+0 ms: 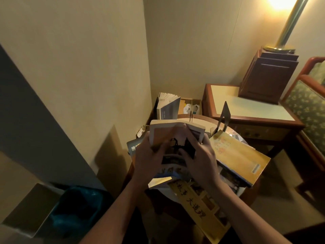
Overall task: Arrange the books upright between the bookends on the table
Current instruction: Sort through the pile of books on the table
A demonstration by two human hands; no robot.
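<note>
My left hand [149,155] and my right hand [200,159] both grip a thick tan book [174,136] with a dark picture on its cover, held tilted above the small round table [198,122]. A blue book [168,106] stands upright at the table's far left by the wall. A dark metal bookend [223,117] stands at the far right of the table. A yellow book [241,155] lies flat on other books to the right of my hands. Another yellow book with large black characters [198,208] lies near the front edge.
A wooden side table [251,110] with a dark wooden box [267,76] and a lamp pole stands at the back right. An upholstered chair [309,106] is at the far right. A blue bin [77,208] sits on the floor at the lower left.
</note>
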